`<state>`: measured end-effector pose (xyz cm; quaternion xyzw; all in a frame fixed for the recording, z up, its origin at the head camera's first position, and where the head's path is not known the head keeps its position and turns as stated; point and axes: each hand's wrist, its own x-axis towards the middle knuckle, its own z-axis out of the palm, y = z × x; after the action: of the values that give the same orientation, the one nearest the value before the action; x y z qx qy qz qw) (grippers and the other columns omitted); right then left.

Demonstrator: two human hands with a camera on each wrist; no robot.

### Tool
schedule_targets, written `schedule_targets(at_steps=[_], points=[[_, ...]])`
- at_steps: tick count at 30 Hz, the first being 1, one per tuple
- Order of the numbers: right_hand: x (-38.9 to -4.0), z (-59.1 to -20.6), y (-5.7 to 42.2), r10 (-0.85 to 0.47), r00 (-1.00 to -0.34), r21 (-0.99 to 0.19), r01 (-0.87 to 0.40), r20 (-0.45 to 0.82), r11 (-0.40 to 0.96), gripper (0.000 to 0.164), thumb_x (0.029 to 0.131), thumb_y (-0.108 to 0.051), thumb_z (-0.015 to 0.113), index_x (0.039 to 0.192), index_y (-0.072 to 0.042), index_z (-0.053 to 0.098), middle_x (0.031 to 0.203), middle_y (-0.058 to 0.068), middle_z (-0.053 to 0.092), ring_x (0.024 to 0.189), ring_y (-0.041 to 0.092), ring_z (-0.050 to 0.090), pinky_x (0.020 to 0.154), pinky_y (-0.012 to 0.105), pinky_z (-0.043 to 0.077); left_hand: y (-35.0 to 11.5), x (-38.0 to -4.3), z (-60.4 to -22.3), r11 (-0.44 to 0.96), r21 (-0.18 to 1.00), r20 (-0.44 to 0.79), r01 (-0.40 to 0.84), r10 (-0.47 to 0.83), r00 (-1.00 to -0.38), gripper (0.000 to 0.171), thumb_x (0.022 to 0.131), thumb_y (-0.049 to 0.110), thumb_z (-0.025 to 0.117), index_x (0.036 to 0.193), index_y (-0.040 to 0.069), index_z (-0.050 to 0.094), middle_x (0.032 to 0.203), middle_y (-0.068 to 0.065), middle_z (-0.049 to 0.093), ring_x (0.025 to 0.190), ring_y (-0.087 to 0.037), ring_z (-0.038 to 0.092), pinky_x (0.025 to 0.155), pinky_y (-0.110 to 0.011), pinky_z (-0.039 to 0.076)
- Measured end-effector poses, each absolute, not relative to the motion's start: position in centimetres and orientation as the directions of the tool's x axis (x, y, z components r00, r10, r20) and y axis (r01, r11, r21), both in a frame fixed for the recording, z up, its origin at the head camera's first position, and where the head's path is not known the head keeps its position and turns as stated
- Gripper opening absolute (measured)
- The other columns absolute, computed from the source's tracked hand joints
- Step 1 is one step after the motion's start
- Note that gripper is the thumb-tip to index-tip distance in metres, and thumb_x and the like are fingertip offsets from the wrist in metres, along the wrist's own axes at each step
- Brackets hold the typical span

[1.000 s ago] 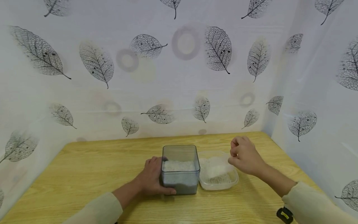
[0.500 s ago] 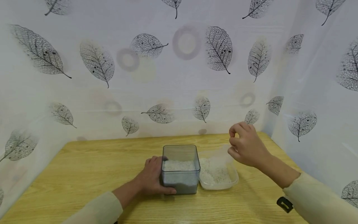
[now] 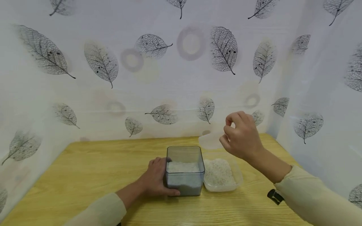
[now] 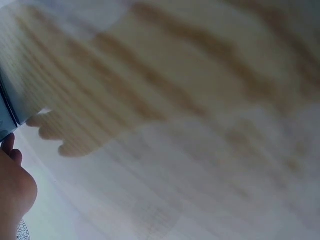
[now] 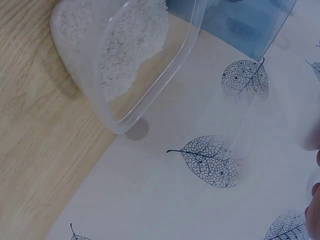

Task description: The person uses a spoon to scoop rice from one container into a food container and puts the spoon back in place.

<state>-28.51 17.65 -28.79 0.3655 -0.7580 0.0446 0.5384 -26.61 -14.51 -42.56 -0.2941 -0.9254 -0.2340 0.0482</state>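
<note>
My left hand point(image 3: 155, 177) holds the left side of a clear grey storage box point(image 3: 185, 185), its thumb along the front. White rice point(image 3: 183, 167) lies inside. To the right, a shallow clear plastic tub point(image 3: 223, 188) also contains rice point(image 3: 219, 172); the right wrist view shows the tub's rim point(image 5: 187, 55) close up. Raised above and behind the tub, my right hand point(image 3: 241, 135) pinches a thin translucent white piece point(image 3: 210, 140) with a rounded edge. Its exact kind is unclear, and the hand hides part of it. Only part of the left hand point(image 4: 15, 192) shows in the left wrist view.
Both containers stand side by side on a wood-grain table point(image 3: 107, 166). A white leaf-print curtain point(image 3: 158, 81) hangs behind the table and along its sides. A small black device point(image 3: 275, 196) sits at the right sleeve.
My right hand has risen from the tub and moved slightly left, lifting the translucent piece away and uncovering the rice. The left hand and grey box stay in place.
</note>
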Motion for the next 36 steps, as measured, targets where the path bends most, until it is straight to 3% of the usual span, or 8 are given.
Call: schedule_targets(at_steps=[8,15,22,28,36], points=[[-28.3,-28.6,16.3,-0.474,-0.165,0.272,-0.639,0.865,0.719,0.022,0.074,-0.011,0.044,0.052,-0.015,0.041,0.084,0.011,0.051,0.083,0.036,0.048,0.064,0.051,0.035,-14.6,-26.6,-42.5,0.715,0.394,0.238,0.577,0.527,-0.816,0.108,0.062,0.076,0.077,0.137,0.007,0.041,0.122,-0.003,0.053,0.110,-0.019,0.043,0.102,-0.049,0.030],[-27.8,-29.2,14.1,-0.602,-0.119,0.345,-0.726,0.790,0.595,0.019,0.069,-0.005,0.046,0.054,-0.017,0.041,0.086,0.007,0.049,0.085,0.031,0.047,0.068,0.048,0.036,-14.5,-26.6,-42.7,0.717,0.410,0.228,0.563,0.518,-0.825,0.108,0.061,0.077,0.077,0.137,0.008,0.042,0.122,-0.002,0.053,0.111,-0.019,0.044,0.104,-0.049,0.030],[-27.5,-29.8,12.3,-0.750,-0.130,0.424,-0.757,0.648,0.498,0.019,0.067,-0.005,0.048,0.057,-0.018,0.039,0.089,0.003,0.048,0.088,0.024,0.043,0.077,0.041,0.036,-14.5,-26.6,-42.8,0.714,0.421,0.233,0.560,0.511,-0.827,0.108,0.060,0.080,0.075,0.135,0.010,0.042,0.119,0.001,0.053,0.106,-0.015,0.042,0.101,-0.047,0.030],[-27.5,-30.0,11.3,-0.802,-0.128,0.432,-0.788,0.584,0.440,0.024,0.060,-0.004,0.052,0.055,-0.020,0.035,0.088,0.002,0.046,0.088,0.022,0.042,0.079,0.039,0.035,-14.4,-26.7,-42.8,0.713,0.419,0.226,0.562,0.518,-0.825,0.107,0.061,0.081,0.074,0.136,0.012,0.041,0.120,0.003,0.052,0.105,-0.014,0.041,0.100,-0.045,0.030],[-27.2,-30.1,10.1,-0.844,-0.206,0.409,-0.801,0.496,0.436,0.031,0.057,-0.005,0.054,0.055,-0.022,0.029,0.086,-0.001,0.042,0.086,0.019,0.038,0.079,0.037,0.033,-14.4,-26.7,-42.7,0.713,0.411,0.231,0.568,0.521,-0.821,0.107,0.062,0.080,0.075,0.138,0.012,0.040,0.121,0.003,0.052,0.106,-0.014,0.041,0.098,-0.045,0.030]])
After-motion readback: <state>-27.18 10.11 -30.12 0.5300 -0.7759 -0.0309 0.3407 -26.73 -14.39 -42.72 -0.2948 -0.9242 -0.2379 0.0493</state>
